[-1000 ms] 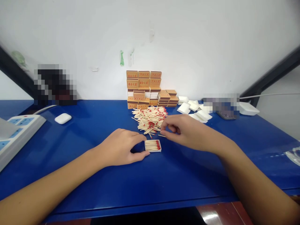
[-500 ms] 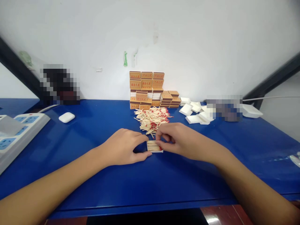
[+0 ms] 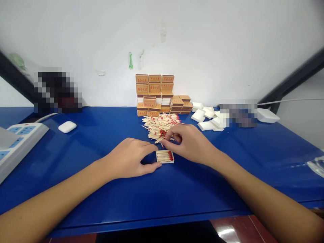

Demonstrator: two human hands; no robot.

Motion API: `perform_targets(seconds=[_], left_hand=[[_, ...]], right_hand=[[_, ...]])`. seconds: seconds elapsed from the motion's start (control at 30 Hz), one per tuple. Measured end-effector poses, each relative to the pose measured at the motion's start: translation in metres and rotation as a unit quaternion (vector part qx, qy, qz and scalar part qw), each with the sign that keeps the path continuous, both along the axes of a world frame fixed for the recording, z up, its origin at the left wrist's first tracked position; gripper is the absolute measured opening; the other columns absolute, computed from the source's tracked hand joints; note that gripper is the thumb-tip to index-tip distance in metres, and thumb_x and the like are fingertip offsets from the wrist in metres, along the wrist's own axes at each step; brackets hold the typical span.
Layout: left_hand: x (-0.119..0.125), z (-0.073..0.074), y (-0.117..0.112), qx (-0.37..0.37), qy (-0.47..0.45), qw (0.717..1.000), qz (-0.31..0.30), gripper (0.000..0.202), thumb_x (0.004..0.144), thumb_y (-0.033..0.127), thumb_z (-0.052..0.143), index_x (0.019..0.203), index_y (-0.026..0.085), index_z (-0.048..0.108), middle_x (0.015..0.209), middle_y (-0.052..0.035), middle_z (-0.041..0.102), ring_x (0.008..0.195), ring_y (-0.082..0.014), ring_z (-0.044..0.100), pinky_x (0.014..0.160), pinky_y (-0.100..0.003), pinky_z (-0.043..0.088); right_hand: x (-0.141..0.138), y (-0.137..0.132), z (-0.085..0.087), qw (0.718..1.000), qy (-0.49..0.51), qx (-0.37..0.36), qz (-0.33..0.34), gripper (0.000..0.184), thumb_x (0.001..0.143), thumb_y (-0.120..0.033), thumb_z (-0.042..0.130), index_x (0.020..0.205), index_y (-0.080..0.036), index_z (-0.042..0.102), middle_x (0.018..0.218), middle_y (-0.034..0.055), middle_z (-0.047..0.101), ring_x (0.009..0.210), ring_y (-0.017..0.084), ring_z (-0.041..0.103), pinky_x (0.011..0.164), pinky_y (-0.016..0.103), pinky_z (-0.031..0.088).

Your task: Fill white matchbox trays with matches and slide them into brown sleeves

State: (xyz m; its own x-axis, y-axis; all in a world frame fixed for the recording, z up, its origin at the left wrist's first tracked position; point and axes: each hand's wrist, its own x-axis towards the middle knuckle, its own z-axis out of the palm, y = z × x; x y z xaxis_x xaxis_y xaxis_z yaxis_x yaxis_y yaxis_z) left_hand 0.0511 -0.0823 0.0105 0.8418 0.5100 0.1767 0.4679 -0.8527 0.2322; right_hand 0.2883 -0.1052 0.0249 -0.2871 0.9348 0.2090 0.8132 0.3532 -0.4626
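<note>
A small white matchbox tray (image 3: 165,162) lies on the blue table with a layer of matches (image 3: 164,156) in it, red heads to the right. My left hand (image 3: 133,158) has its thumb and index finger at the two long sides of the tray's left end, steadying it. Just behind the tray, my right hand (image 3: 188,143) is closed in a pinch at the front edge of a heap of loose matches (image 3: 158,126). What sits between its fingertips is too small to make out.
Behind the heap stand stacked matchboxes (image 3: 155,88) against the wall. Several white trays (image 3: 206,125) lie to their right. A power strip (image 3: 27,138) and a white rounded case (image 3: 67,127) are on the left. Blurred patches hide items on both sides.
My right hand has lifted off the tray's right end and moved back and slightly left to the match heap, uncovering the match heads. My left hand keeps its place at the tray.
</note>
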Motion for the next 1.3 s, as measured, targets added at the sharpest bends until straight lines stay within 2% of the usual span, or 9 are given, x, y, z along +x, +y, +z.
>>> perform_targets(seconds=[0.13, 0.3, 0.43, 0.7, 0.87, 0.97, 1.03, 1.17, 1.3], left_hand=[[0.001, 0.001, -0.002, -0.004, 0.01, 1.0, -0.006, 0.03, 0.097, 0.046, 0.064, 0.104, 0.018, 0.075, 0.078, -0.0001, 0.072, 0.064, -0.0158, 0.064, 0.061, -0.029, 0.041], [0.001, 0.001, -0.003, -0.003, 0.008, 1.0, -0.006, 0.029, 0.097, 0.045, 0.064, 0.1, 0.018, 0.074, 0.074, 0.0004, 0.07, 0.062, -0.0153, 0.063, 0.059, -0.029, 0.04], [0.001, -0.001, -0.002, 0.0, 0.001, 1.0, -0.008, 0.03, 0.097, 0.045, 0.064, 0.103, 0.018, 0.075, 0.073, 0.0013, 0.07, 0.061, -0.0149, 0.062, 0.059, -0.029, 0.04], [-0.002, -0.002, 0.001, -0.002, -0.005, 1.0, 0.002, 0.033, 0.097, 0.048, 0.064, 0.109, 0.019, 0.076, 0.076, 0.0013, 0.071, 0.064, -0.016, 0.064, 0.062, -0.029, 0.041], [-0.001, 0.0, 0.0, -0.006, 0.004, 1.0, 0.002, 0.032, 0.097, 0.046, 0.064, 0.107, 0.018, 0.076, 0.077, 0.0006, 0.071, 0.064, -0.0162, 0.064, 0.061, -0.03, 0.04], [0.0, 0.0, 0.001, -0.006, 0.002, 1.0, 0.003, 0.031, 0.097, 0.046, 0.065, 0.106, 0.018, 0.076, 0.076, 0.0006, 0.071, 0.063, -0.0158, 0.063, 0.06, -0.029, 0.039], [0.0, -0.001, 0.001, -0.005, 0.0, 1.0, 0.0, 0.033, 0.097, 0.047, 0.064, 0.106, 0.018, 0.076, 0.077, 0.0004, 0.071, 0.063, -0.0156, 0.063, 0.06, -0.029, 0.04], [0.0, -0.002, 0.001, -0.005, -0.003, 1.0, 0.001, 0.033, 0.098, 0.048, 0.063, 0.108, 0.019, 0.075, 0.078, 0.0, 0.073, 0.065, -0.0157, 0.064, 0.062, -0.029, 0.041], [-0.001, -0.001, 0.0, -0.004, -0.004, 1.0, 0.002, 0.033, 0.097, 0.048, 0.064, 0.107, 0.019, 0.075, 0.078, 0.0, 0.073, 0.065, -0.0156, 0.064, 0.062, -0.028, 0.041]], right_hand=[[-0.011, 0.003, -0.007, 0.997, 0.037, -0.048, -0.047, 0.034, 0.087, -0.047, 0.069, 0.067, -0.019, 0.071, 0.058, -0.0012, 0.056, 0.055, 0.012, 0.044, 0.057, 0.03, 0.028], [-0.018, 0.003, -0.008, 0.993, 0.023, -0.102, -0.057, 0.019, 0.079, -0.034, 0.07, 0.066, -0.02, 0.07, 0.054, -0.0029, 0.057, 0.052, 0.012, 0.047, 0.055, 0.029, 0.03], [-0.012, 0.001, -0.004, 0.993, 0.01, -0.099, -0.058, 0.012, 0.077, -0.023, 0.067, 0.065, -0.02, 0.068, 0.056, -0.0027, 0.058, 0.054, 0.012, 0.048, 0.057, 0.029, 0.031], [0.031, 0.003, 0.018, 0.996, -0.067, -0.05, -0.01, 0.01, 0.083, -0.023, 0.066, 0.075, -0.02, 0.071, 0.064, -0.0017, 0.056, 0.057, 0.013, 0.046, 0.056, 0.029, 0.03], [0.021, -0.008, 0.022, 0.993, -0.043, -0.061, 0.096, 0.012, 0.087, -0.025, 0.066, 0.077, -0.021, 0.07, 0.064, -0.0038, 0.053, 0.059, 0.012, 0.046, 0.057, 0.027, 0.032], [0.013, -0.011, 0.019, 0.989, -0.04, -0.071, 0.124, 0.011, 0.088, -0.027, 0.068, 0.079, -0.021, 0.071, 0.066, -0.0035, 0.055, 0.061, 0.012, 0.048, 0.058, 0.027, 0.032], [0.013, -0.009, 0.016, 0.992, -0.04, -0.056, 0.103, 0.012, 0.09, -0.026, 0.066, 0.08, -0.021, 0.071, 0.067, -0.003, 0.056, 0.061, 0.012, 0.048, 0.059, 0.027, 0.032], [0.017, 0.001, 0.007, 0.998, -0.063, 0.001, 0.008, 0.013, 0.091, -0.028, 0.067, 0.081, -0.019, 0.066, 0.071, -0.0003, 0.06, 0.063, 0.014, 0.048, 0.06, 0.029, 0.03], [0.018, 0.007, 0.0, 0.996, -0.086, -0.032, -0.015, 0.023, 0.092, -0.035, 0.068, 0.077, -0.02, 0.06, 0.073, 0.0012, 0.063, 0.064, 0.015, 0.05, 0.059, 0.029, 0.03]])
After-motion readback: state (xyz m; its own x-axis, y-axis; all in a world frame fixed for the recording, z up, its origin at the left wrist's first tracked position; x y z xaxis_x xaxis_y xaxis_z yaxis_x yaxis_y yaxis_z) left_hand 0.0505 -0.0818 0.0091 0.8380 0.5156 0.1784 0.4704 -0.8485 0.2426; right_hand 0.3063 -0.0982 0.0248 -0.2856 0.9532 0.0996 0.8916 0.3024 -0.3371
